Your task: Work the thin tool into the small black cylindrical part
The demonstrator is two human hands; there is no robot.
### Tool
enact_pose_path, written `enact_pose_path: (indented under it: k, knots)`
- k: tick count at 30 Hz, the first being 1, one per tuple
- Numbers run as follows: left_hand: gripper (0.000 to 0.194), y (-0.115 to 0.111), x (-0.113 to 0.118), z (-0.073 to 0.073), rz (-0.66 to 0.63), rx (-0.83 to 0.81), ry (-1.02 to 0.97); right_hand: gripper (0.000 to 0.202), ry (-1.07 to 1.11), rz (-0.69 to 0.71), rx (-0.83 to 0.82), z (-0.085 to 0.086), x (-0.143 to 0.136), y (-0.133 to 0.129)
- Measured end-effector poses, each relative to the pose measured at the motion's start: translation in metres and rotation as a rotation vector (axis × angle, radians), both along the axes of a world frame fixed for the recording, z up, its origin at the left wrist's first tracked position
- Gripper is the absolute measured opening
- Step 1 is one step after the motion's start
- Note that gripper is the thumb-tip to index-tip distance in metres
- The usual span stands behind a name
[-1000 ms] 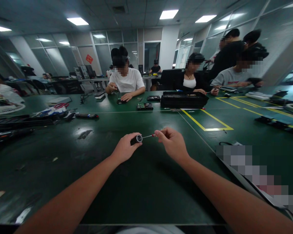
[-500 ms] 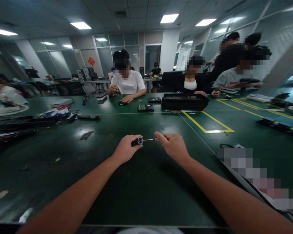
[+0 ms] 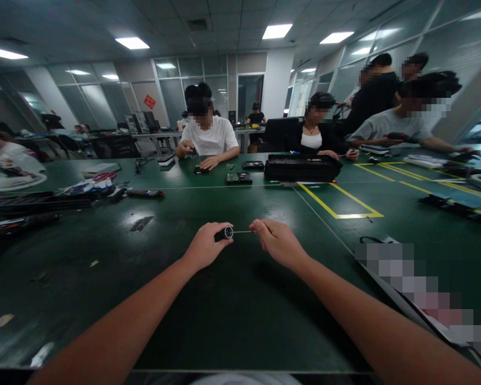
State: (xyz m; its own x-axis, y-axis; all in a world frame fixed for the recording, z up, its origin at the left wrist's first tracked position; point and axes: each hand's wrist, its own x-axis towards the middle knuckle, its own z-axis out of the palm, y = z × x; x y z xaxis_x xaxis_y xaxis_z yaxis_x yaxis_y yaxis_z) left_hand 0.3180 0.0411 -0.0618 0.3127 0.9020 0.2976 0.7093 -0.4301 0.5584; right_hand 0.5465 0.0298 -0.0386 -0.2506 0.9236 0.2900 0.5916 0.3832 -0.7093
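Just above the green table (image 3: 208,331), my left hand (image 3: 206,246) grips a short black cylinder (image 3: 223,233), whose round end with a pale ring faces right and toward me. A thin metal shaft (image 3: 242,232) runs level from that end to my right hand (image 3: 278,240). My right hand's fingers are pinched round the handle of this screwdriver, and they hide most of it. The shaft's tip is at the ringed end; how deep it goes cannot be seen.
Across the table a person's hand (image 3: 209,162) rests by a circuit board. A long black case (image 3: 303,168) stands behind yellow tape (image 3: 358,216). Red-handled scissors (image 3: 104,176) and dark tools lie at the left, a white-edged board (image 3: 409,294) at the right.
My right hand's fingers have closed further over the screwdriver handle, covering its red part. My left hand and the cylinder stay almost in place. At the far right, a person's arm has reached outward.
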Motion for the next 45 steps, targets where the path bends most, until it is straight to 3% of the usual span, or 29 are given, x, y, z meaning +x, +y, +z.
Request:
enact_pose_path:
  k: [3, 10, 17, 26, 29, 31, 35, 39, 45]
  knots:
    - [0.037, 0.0, 0.0, 0.0, 0.002, 0.008, -0.003, 0.042, 0.028, -0.031, 0.019, -0.004, -0.001, 0.002]
    - [0.035, 0.001, 0.001, 0.001, -0.003, 0.021, 0.018, 0.035, 0.111, 0.07, 0.022, -0.004, -0.001, -0.001]
    - [0.036, -0.001, 0.003, 0.001, -0.002, 0.033, 0.01, 0.034, 0.117, -0.081, -0.032, -0.005, -0.002, 0.0]
    - [0.037, -0.001, 0.003, 0.002, 0.043, 0.026, -0.001, 0.025, 0.439, 0.012, -0.054, -0.007, -0.006, 0.0]
    - [0.038, -0.003, 0.006, 0.001, 0.01, 0.025, 0.015, 0.033, 0.535, -0.02, -0.113, -0.011, -0.008, 0.006]
    - [0.039, -0.004, 0.007, 0.001, -0.021, 0.061, 0.019, 0.035, 0.711, -0.062, -0.222, -0.015, -0.008, 0.011]
    - [0.038, -0.001, 0.005, 0.001, -0.027, 0.092, 0.041, 0.028, 0.926, -0.17, -0.331, -0.021, -0.003, 0.019]
    - [0.037, 0.002, 0.004, 0.0, -0.004, 0.034, 0.081, 0.027, 0.902, -0.214, -0.287, -0.021, -0.001, 0.02]
    - [0.037, 0.0, 0.006, 0.0, -0.018, 0.029, 0.113, 0.035, 0.793, -0.098, -0.189, -0.019, -0.007, 0.014]
